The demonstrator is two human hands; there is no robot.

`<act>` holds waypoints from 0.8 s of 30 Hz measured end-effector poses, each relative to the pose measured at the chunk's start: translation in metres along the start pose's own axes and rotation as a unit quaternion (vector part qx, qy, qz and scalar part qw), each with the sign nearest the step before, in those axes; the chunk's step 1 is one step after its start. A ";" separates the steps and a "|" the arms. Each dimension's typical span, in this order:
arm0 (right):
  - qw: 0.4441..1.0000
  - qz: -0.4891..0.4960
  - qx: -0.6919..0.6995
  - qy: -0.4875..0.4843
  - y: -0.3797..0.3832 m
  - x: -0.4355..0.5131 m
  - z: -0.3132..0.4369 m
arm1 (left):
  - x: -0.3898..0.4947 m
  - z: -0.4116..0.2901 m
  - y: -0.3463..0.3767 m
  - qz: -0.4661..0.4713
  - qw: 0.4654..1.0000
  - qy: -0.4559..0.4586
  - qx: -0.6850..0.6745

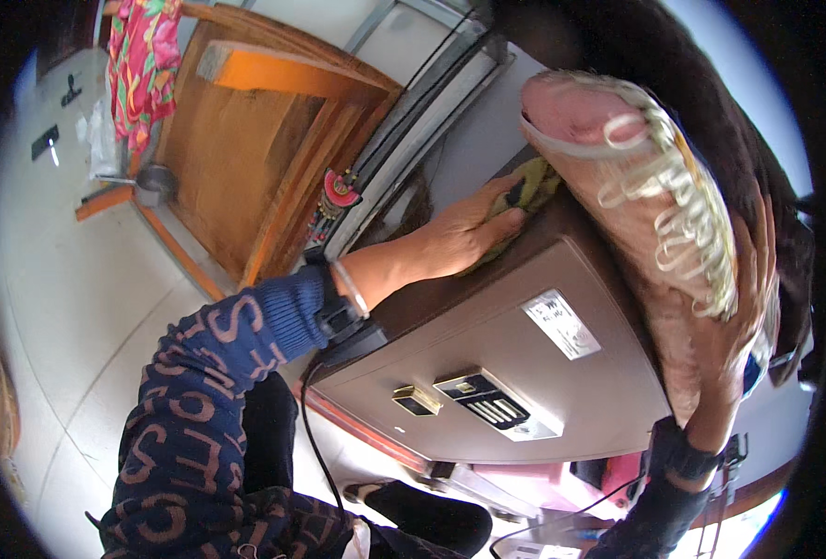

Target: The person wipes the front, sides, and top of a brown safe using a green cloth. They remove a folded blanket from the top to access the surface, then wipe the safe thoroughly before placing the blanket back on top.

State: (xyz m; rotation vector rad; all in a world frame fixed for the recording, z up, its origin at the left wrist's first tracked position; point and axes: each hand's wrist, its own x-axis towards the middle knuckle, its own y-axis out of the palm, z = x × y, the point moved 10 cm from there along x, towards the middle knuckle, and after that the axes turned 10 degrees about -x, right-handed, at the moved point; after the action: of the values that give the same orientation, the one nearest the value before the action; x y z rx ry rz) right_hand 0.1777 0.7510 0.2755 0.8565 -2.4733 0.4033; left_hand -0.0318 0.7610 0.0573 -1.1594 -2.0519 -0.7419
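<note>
My left hand (472,234) reaches across from the left and presses a green and dark cloth (542,178) on the top of a brown metal safe (594,391). On the safe's front are a keypad panel (500,405), a small handle (416,400) and a label with writing. At the right, my right hand (748,307) grips an oblong pink and tan object (615,168) with white looped trim, tilted up beside the safe's top. Blur hides what exactly this object is. My right fingers lie along its far side, partly over the trim.
An orange-brown wooden chair (245,154) lies tipped at the upper left, with a patterned pink cloth (144,77) near it. A beaded ornament (340,189) hangs by the metal frame. A black cable (308,426) runs down past the safe. Dark fabric is at the upper right.
</note>
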 end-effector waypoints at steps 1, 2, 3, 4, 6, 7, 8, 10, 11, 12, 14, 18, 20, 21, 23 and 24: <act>1.000 -0.009 0.007 -0.028 -0.003 0.003 0.009 | 0.006 0.008 -0.004 -0.015 0.999 0.011 0.040; 1.000 0.006 -0.005 -0.010 -0.001 0.002 0.011 | 0.018 0.011 -0.005 -0.014 0.998 0.055 0.012; 1.000 0.011 -0.019 -0.006 -0.003 0.006 0.013 | 0.029 0.016 -0.012 -0.012 0.998 0.059 -0.006; 0.999 0.016 -0.027 -0.012 -0.004 0.006 0.018 | 0.037 0.029 -0.014 -0.007 0.998 0.061 -0.022; 1.000 0.012 -0.009 -0.014 -0.007 0.009 0.026 | 0.047 0.065 -0.022 -0.007 0.999 0.024 -0.031; 1.000 0.010 -0.002 -0.010 -0.008 0.009 0.030 | 0.049 0.089 -0.028 -0.011 1.000 -0.015 -0.025; 0.999 0.018 -0.024 -0.011 -0.010 0.009 0.033 | 0.049 0.115 -0.032 -0.016 0.998 -0.053 -0.019; 1.000 0.006 -0.028 0.004 -0.014 0.002 0.042 | 0.039 0.166 -0.039 -0.017 0.994 -0.109 -0.026; 0.999 0.022 -0.027 0.039 -0.015 -0.005 0.041 | 0.030 0.194 -0.043 -0.017 0.990 -0.137 -0.031; 1.000 0.002 -0.031 0.006 -0.022 -0.013 0.055 | 0.019 0.224 -0.047 -0.020 0.985 -0.173 -0.003; 0.999 0.038 -0.030 -0.025 -0.027 -0.038 0.078 | -0.008 0.279 -0.056 -0.025 0.968 -0.245 0.051; 0.987 0.124 0.099 -0.002 -0.020 -0.087 0.091 | -0.046 0.305 -0.069 -0.072 0.982 -0.170 0.043; 0.971 0.204 0.067 0.108 -0.002 -0.111 0.067 | -0.050 0.296 -0.071 -0.111 0.980 -0.164 0.010; 0.976 0.192 0.071 0.077 0.000 -0.116 0.071 | -0.051 0.286 -0.069 -0.129 0.976 -0.175 0.027; 0.983 0.164 0.080 0.017 0.012 -0.122 0.078 | -0.028 0.253 -0.061 -0.122 0.976 -0.177 0.035; 0.987 0.146 0.071 0.014 0.015 -0.127 0.078 | -0.009 0.232 -0.057 -0.096 0.981 -0.168 0.025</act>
State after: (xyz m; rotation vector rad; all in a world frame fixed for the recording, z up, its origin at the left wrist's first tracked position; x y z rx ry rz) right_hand 0.2272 0.7927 0.1403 0.5359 -2.5724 0.6942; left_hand -0.1402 0.9015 -0.1026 -1.1296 -2.4764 -0.6126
